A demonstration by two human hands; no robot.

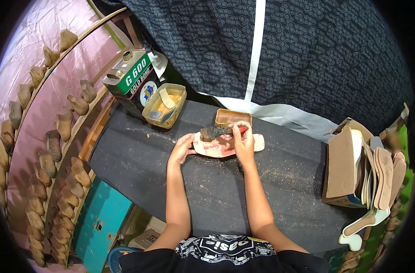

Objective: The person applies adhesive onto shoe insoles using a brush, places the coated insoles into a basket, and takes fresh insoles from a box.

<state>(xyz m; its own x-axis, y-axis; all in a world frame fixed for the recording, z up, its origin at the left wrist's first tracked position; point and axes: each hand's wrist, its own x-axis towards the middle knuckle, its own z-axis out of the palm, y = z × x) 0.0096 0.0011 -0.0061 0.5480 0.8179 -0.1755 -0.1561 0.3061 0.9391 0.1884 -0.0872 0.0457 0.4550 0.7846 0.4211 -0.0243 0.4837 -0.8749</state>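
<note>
A pale shoe insole (214,150) with red print lies across the middle of the dark work table. My left hand (183,148) is closed on its left end, thumb toward the edge. In my right hand (244,144) is a brush with a red handle, pinched between thumb and fingers. The brush's dark, caked head (210,133) points left, over the insole's upper edge. Whether its bristles touch the insole I cannot tell. Just behind my right hand stands a small tan rectangular tub (221,117), partly hidden by that hand.
Back left, a metal can (133,75) stands beside a tub (183,101) holding yellowish stuff and a pale scraper-like piece. Wooden shoe lasts (47,161) line racks at left. A cardboard box (339,175) of sole-shaped pieces sits at right. Dark patterned cloth (317,59) hangs behind; crumbs dot the table.
</note>
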